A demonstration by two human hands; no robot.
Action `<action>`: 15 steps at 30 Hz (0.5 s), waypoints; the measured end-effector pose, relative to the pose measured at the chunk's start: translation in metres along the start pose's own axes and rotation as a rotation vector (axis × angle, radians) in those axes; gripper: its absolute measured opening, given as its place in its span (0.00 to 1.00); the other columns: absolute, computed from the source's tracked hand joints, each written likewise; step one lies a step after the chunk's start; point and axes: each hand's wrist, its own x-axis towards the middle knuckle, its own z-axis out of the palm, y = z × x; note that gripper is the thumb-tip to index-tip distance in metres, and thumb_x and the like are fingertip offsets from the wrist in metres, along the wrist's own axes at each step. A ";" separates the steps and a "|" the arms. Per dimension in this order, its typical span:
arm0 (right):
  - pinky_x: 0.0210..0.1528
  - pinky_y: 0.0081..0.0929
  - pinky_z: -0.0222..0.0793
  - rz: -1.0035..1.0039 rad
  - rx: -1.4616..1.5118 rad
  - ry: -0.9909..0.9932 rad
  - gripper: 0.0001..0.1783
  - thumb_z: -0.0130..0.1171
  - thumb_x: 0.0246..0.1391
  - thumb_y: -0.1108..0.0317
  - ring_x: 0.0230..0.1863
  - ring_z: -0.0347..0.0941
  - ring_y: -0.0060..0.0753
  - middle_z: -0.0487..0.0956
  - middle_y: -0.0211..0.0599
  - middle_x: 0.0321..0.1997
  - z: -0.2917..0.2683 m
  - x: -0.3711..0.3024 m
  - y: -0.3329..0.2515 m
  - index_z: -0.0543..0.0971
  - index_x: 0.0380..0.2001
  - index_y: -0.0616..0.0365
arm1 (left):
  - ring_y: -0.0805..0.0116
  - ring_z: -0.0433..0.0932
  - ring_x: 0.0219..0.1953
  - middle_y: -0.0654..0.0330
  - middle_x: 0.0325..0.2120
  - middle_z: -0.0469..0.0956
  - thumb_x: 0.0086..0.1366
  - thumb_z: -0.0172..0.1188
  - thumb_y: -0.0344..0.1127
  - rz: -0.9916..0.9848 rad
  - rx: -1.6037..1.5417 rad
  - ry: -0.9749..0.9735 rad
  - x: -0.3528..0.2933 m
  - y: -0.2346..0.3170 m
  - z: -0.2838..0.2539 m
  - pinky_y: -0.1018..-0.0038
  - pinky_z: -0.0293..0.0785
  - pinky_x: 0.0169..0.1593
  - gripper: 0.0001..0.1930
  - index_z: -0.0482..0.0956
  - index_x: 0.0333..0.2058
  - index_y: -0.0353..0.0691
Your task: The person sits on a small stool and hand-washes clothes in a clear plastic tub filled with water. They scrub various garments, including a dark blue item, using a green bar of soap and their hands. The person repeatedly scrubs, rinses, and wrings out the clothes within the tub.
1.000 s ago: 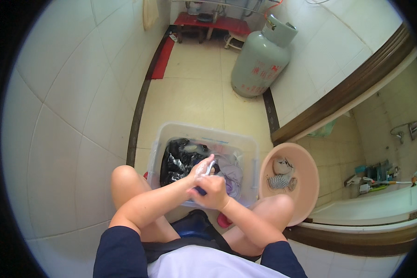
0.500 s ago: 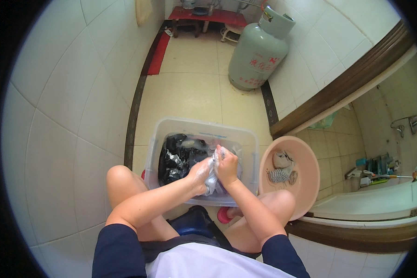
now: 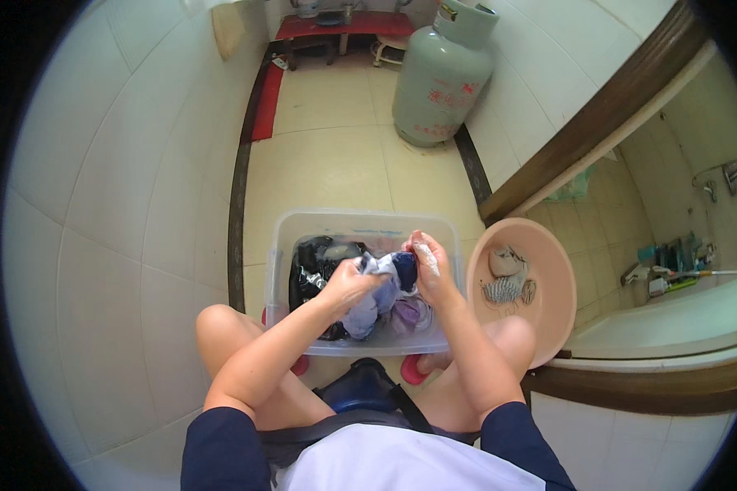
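Observation:
Over a clear plastic tub [image 3: 364, 217], both of my hands hold a wet pale blue garment [image 3: 367, 315] with a navy part [image 3: 403, 268]. My left hand [image 3: 350, 285] is closed on the light cloth. My right hand [image 3: 431, 266], streaked with white suds, has its fingers curled at the navy end; its grip is partly hidden. The garment hangs down into the tub. Beside it in the tub lie a lilac cloth [image 3: 411, 314] and a shiny black wet bundle [image 3: 311, 255].
A peach basin [image 3: 558, 315] with a striped cloth [image 3: 502, 290] stands right of the tub. Farther off are a grey-green gas cylinder [image 3: 442, 86] and a low red table [image 3: 344, 25]. A wooden door frame [image 3: 598, 114] borders the right; a tiled wall [image 3: 172, 164], the left.
My hands have moved apart, the right one rightward, and the bunched cloth between them has opened out, showing its navy part. The view has shifted slightly.

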 end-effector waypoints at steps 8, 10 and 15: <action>0.38 0.20 0.68 -0.017 -0.079 -0.083 0.05 0.53 0.50 0.73 0.31 0.70 0.20 0.75 0.30 0.30 0.011 -0.016 -0.001 0.75 0.32 0.62 | 0.72 0.73 0.34 0.64 0.32 0.76 0.58 0.57 0.34 0.110 -0.132 0.101 -0.002 0.014 -0.014 0.74 0.71 0.38 0.11 0.75 0.38 0.38; 0.34 0.19 0.67 -0.019 -0.051 -0.078 0.06 0.51 0.48 0.75 0.28 0.70 0.20 0.75 0.28 0.26 0.014 -0.020 -0.001 0.76 0.29 0.63 | 0.72 0.74 0.34 0.63 0.32 0.76 0.58 0.57 0.34 0.139 -0.216 0.072 -0.002 0.014 -0.012 0.73 0.72 0.37 0.10 0.75 0.38 0.38; 0.30 0.20 0.68 -0.237 -0.362 0.192 0.05 0.51 0.47 0.74 0.25 0.70 0.20 0.75 0.32 0.21 0.011 -0.023 0.005 0.76 0.26 0.63 | 0.74 0.73 0.35 0.64 0.33 0.75 0.57 0.58 0.33 0.161 -0.141 0.147 -0.002 0.012 -0.008 0.76 0.70 0.38 0.11 0.75 0.39 0.38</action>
